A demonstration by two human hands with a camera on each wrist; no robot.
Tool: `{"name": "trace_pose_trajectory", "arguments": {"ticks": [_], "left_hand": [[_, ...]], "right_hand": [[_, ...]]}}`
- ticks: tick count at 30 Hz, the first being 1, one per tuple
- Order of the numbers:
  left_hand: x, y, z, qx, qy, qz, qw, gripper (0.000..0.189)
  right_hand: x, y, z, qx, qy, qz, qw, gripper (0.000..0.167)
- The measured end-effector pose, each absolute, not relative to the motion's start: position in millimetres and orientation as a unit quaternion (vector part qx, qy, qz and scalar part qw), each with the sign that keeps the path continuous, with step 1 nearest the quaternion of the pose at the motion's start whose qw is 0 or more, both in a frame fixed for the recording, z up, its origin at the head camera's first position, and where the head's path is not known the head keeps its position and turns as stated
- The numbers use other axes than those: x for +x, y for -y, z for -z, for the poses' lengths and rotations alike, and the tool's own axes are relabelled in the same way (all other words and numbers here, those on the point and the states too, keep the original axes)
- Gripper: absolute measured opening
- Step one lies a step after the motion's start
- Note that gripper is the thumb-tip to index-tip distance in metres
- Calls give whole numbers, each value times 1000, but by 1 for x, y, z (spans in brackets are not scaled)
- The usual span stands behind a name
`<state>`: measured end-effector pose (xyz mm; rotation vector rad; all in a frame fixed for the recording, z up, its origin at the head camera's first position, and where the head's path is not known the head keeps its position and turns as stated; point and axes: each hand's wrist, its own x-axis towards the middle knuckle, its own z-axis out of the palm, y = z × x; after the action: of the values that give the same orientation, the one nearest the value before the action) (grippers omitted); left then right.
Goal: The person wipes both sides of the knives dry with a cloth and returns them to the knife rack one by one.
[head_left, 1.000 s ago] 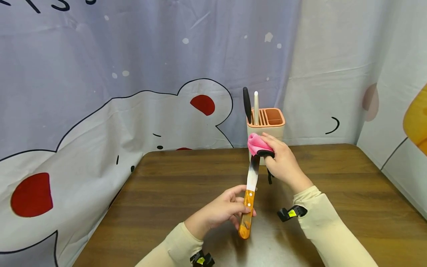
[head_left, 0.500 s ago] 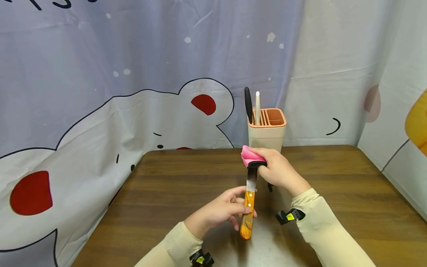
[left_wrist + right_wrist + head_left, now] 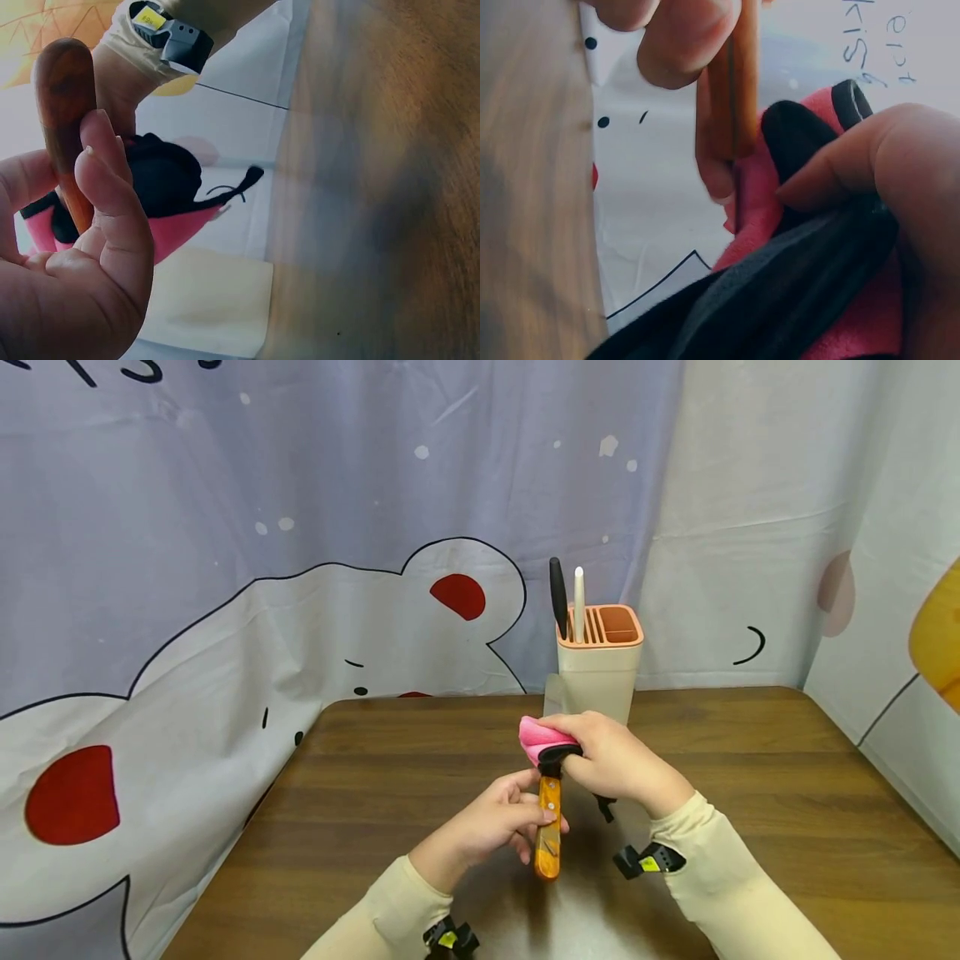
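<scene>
Hand-held tool and folded cloth above a wooden table [image 3: 405, 760]. The orange-handled tool [image 3: 549, 842] lies just right of centre in the lower half of the head view, its handle pointing toward the lower edge and its pale blade [image 3: 554, 695] showing beyond the cloth, in front of the knife block [image 3: 606, 681]. The left hand [image 3: 504, 817] pinches the handle, thumb against one face and fingers behind, the grip closed to the handle's thickness; the other fingers are loosely bent. The right hand [image 3: 618, 768] holds the pink-and-black cloth [image 3: 542, 737] folded over the blade where it meets the handle, thumb on the near side; how firmly the cloth presses on the metal cannot be told, since the folds hide it. A dark strap dangles below this hand. In the left wrist view the handle end stands at upper left; in the right wrist view the handle enters from the top centre and meets the cloth. The block, right of centre in the head view, bears a black handle [image 3: 558, 597] and a white handle [image 3: 579, 603]. Handling, as judged: the tool is probably light and stiff in the handle, whose glossy surface may slip; the blade looks thin, its edge sharpness unclear. The handle's middle is the sound place to hold, while the soft, yielding cloth is best kept bunched between fingers and metal.
</scene>
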<state>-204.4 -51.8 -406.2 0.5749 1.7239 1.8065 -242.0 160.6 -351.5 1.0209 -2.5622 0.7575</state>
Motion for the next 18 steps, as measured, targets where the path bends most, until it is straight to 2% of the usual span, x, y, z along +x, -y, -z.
{"name": "trace_pose_trajectory", "arguments": {"ticks": [8, 18], "left_hand": [[-204, 54, 406, 211, -645, -685, 266, 56], [-205, 54, 406, 203, -636, -699, 257, 43]], "right_hand": [[-237, -163, 346, 370, 878, -292, 87, 42], [-232, -167, 341, 383, 849, -365, -1, 34]]}}
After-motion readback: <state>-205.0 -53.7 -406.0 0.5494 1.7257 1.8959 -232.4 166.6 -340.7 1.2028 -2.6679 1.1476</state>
